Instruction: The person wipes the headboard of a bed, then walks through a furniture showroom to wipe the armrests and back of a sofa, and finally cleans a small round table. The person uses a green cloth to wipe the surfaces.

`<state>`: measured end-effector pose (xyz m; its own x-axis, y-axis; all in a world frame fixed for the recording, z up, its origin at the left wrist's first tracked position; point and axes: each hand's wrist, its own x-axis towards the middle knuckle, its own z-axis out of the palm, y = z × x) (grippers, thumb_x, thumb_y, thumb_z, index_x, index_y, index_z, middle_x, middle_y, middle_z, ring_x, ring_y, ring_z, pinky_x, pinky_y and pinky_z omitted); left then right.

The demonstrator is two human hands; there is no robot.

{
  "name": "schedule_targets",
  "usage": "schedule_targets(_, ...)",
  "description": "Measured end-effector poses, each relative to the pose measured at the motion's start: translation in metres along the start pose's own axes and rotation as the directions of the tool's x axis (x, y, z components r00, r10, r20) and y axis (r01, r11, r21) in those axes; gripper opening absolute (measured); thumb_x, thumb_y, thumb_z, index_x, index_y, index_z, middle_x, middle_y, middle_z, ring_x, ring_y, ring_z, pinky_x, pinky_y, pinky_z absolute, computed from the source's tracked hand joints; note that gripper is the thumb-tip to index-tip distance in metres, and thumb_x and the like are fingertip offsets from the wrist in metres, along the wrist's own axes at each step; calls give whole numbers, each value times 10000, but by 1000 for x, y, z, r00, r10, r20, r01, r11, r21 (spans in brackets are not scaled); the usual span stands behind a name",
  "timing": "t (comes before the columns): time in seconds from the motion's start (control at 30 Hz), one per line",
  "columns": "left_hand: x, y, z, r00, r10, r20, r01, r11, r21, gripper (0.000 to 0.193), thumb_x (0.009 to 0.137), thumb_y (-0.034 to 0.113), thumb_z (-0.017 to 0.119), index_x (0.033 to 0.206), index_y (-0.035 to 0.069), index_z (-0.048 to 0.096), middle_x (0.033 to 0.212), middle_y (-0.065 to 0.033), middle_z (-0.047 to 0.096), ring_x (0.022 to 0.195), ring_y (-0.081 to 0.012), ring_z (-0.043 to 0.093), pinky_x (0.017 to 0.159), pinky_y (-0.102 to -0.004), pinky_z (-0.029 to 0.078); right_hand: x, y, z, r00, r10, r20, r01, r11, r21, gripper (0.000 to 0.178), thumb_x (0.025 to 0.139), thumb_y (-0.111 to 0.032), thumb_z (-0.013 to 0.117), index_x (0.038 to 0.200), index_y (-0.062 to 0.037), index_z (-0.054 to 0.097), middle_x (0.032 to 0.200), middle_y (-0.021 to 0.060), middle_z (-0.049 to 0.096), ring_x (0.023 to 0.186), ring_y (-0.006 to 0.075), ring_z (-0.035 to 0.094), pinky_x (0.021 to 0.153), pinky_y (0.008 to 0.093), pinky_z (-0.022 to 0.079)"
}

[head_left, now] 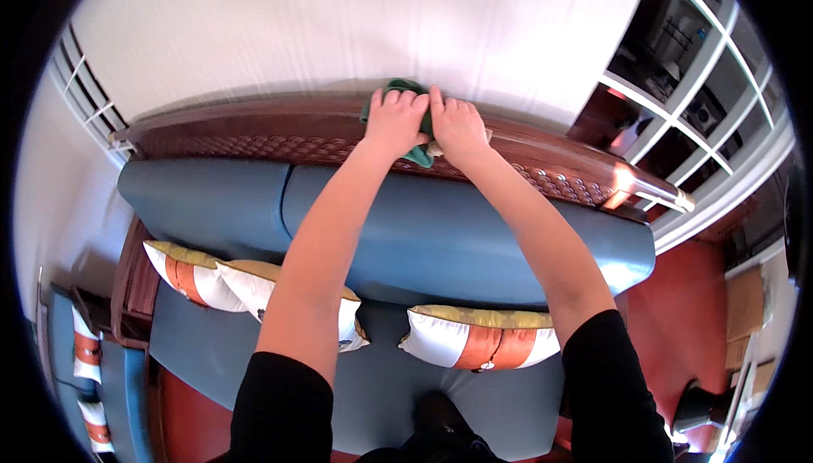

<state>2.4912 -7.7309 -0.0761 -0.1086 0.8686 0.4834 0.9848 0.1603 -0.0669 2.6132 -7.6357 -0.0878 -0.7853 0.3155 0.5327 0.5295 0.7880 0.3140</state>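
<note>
Both my arms reach forward to the top rail of a carved dark wooden sofa back [279, 124]. A crumpled green cloth [418, 156] lies over this rail, bunched beneath and between my hands. My left hand [396, 123] grips the cloth, its fingers bent over the rail's upper edge. Close beside it, my right hand [458, 129] also holds the cloth, fingers curled over the edge and thumb side toward the left hand. A small brownish patch shows under the right palm; I cannot tell what it is. Much of the cloth is hidden by the hands.
Blue back cushions [389, 234] and a blue-grey seat [381, 378] lie below my arms. White, orange and gold pillows [487, 340] rest on the seat. A pale wall [364, 23] rises behind the sofa. White-framed panes [677, 116] stand at the right, above red floor [669, 319].
</note>
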Motion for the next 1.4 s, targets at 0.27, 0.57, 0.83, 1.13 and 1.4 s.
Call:
schedule_targets(0.27,-35,-82,-13,998,-55,4,55,998,5,699,710,426,778,1311,212,490,1264,-71,553,1250,-282,460,1085,-528,287,2,5,-20,976,-131,171,92,971,220,941,670,7,728,1478,-96,258,1089,171,575,1032,314,583,898,396,479)
schedule_targets(0.57,-83,-181,-35,954,-288,84,281,956,85,762,732,398,771,1373,230,394,1382,-76,442,1346,-299,347,1094,-630,227,48,-44,-34,925,-113,362,56,985,165,1028,665,-100,800,1495,-88,193,1076,184,586,1002,314,614,823,403,527)
schedule_targets(0.83,-70,-170,-25,951,-278,134,277,960,27,762,713,387,784,1361,234,413,1368,-73,451,1332,-304,364,1092,-630,216,110,-154,-8,972,-124,201,105,990,99,904,696,-97,743,1452,-4,257,1021,198,602,911,324,651,773,399,548)
schedule_targets(1.13,-97,-221,-20,979,-203,-27,200,975,-98,695,736,395,767,1344,258,459,1317,-49,495,1300,-266,388,1111,-605,183,130,-181,-22,941,27,336,-70,991,117,1185,532,-151,900,1487,-120,200,1158,205,567,1059,368,604,851,440,528)
schedule_targets(1.4,-107,-243,-11,973,-168,-157,141,975,-170,674,689,385,798,1284,240,516,1216,-45,556,1258,-266,425,1090,-581,225,128,-185,-15,940,74,334,-115,988,104,1168,489,-119,906,1456,-113,251,1145,207,564,1055,381,595,852,453,521)
